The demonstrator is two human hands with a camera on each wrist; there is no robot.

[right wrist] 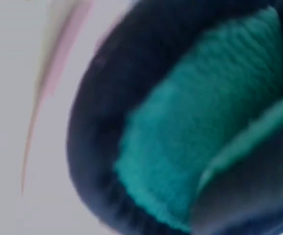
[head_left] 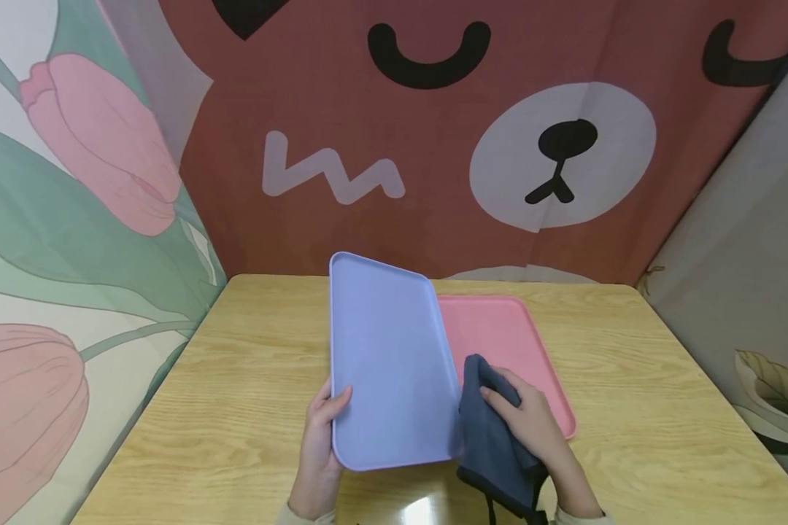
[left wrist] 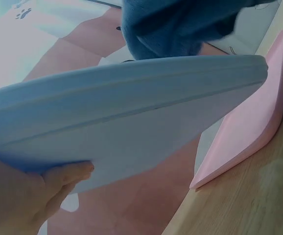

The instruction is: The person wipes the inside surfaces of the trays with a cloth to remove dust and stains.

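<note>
My left hand (head_left: 323, 445) grips the left edge of a light-blue tray (head_left: 394, 364), thumb over its rim. The tray is held up and tilted, its inner face showing in the head view. In the left wrist view its underside and rim (left wrist: 131, 88) appear. My right hand (head_left: 532, 419) holds a dark blue fleece-lined cloth item (head_left: 492, 452) with black trim and hanging cords, beside the tray's lower right edge. Whether cloth and tray touch I cannot tell. Teal fleece lining (right wrist: 190, 117) fills much of the right wrist view, where the hand is hidden.
A pink tray (head_left: 505, 332) lies on the wooden table (head_left: 256, 364), partly behind the blue tray and the right hand. A printed bear curtain (head_left: 328, 219) hangs behind the table's far edge, with patterned curtains on both sides.
</note>
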